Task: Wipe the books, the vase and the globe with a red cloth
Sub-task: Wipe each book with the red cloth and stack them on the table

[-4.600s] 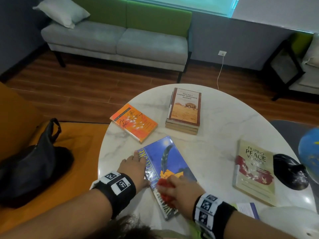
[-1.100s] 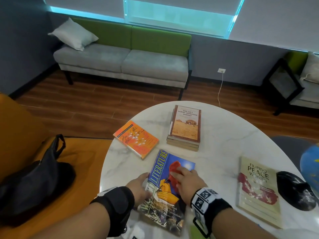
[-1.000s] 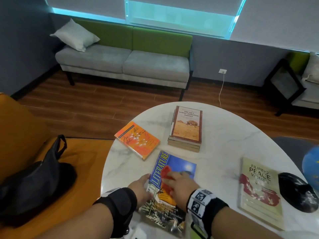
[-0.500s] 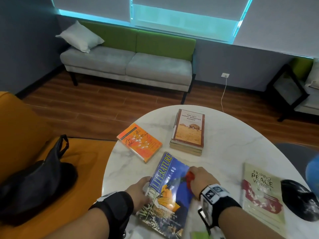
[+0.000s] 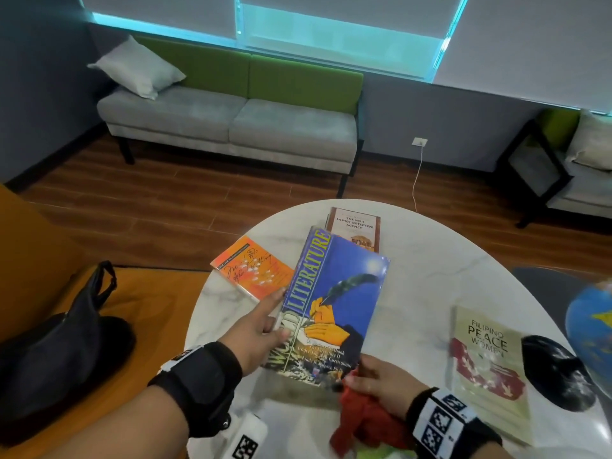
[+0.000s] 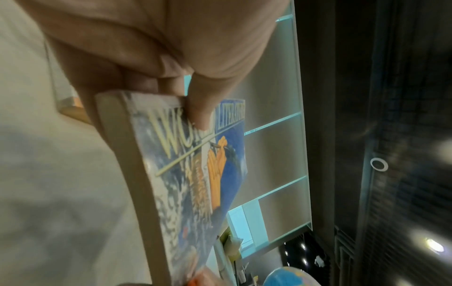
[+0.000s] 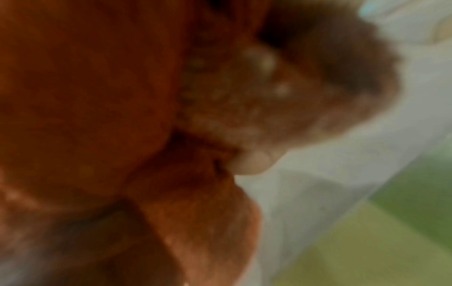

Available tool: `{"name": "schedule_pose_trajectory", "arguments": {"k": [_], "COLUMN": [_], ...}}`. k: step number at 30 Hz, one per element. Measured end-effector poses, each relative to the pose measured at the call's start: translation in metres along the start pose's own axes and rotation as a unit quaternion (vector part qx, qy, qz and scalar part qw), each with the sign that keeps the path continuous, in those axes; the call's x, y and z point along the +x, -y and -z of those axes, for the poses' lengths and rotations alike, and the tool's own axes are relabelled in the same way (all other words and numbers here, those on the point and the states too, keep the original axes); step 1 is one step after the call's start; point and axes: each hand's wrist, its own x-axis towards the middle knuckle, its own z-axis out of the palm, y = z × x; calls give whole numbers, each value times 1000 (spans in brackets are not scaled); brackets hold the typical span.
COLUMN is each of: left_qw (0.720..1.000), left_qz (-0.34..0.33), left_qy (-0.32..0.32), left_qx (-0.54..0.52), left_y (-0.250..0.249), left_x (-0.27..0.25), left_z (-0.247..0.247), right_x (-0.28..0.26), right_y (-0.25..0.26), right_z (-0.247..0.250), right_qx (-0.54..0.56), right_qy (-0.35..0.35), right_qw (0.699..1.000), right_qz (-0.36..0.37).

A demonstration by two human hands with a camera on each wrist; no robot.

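My left hand (image 5: pixel 265 326) grips the spine edge of the blue World Literature book (image 5: pixel 334 303) and holds it lifted and tilted above the marble table (image 5: pixel 430 276); the left wrist view shows the thumb (image 6: pixel 200 108) on the cover of this book (image 6: pixel 195 174). My right hand (image 5: pixel 377 382) holds the bunched red cloth (image 5: pixel 361 422) at the book's near right corner; the right wrist view is a blur of red cloth (image 7: pixel 85 96). An orange book (image 5: pixel 255 270), a stack topped by a Detective Agency book (image 5: pixel 356 226) and a Filipino Peace Women book (image 5: pixel 486 359) lie on the table. The globe (image 5: pixel 592 329) stands at the right edge.
A black round base (image 5: pixel 556 372) sits beside the globe. A black bag (image 5: pixel 56 352) lies on the orange seat to my left. A grey and green sofa (image 5: pixel 231 117) stands across the wooden floor.
The blue book has been raised off the table by my left hand and tilted up. My right hand with the cloth has slid from the cover's upper right to its near right corner.
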Motion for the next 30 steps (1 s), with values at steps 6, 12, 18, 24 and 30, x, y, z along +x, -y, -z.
{"name": "schedule_pose_trajectory", "arguments": {"k": [6, 12, 18, 24, 30], "left_qw": [999, 999, 999, 908, 833], "left_qz": [-15, 30, 6, 71, 77], "left_qy": [4, 27, 43, 60, 113], "left_qx": [-41, 4, 24, 408, 536], "left_y": [-17, -18, -8, 20, 33], "left_x": [17, 22, 24, 13, 8], "left_z": [-6, -11, -8, -10, -13], "right_x": [4, 25, 65, 95, 107], "right_y": [5, 19, 34, 69, 104], "right_z": [-7, 16, 65, 99, 101], "right_qx": [110, 170, 92, -13, -179], "right_qy": [-136, -237, -301, -370, -302], "right_qw": [984, 957, 949, 926, 927], "right_qz": [37, 1, -19, -73, -133]}}
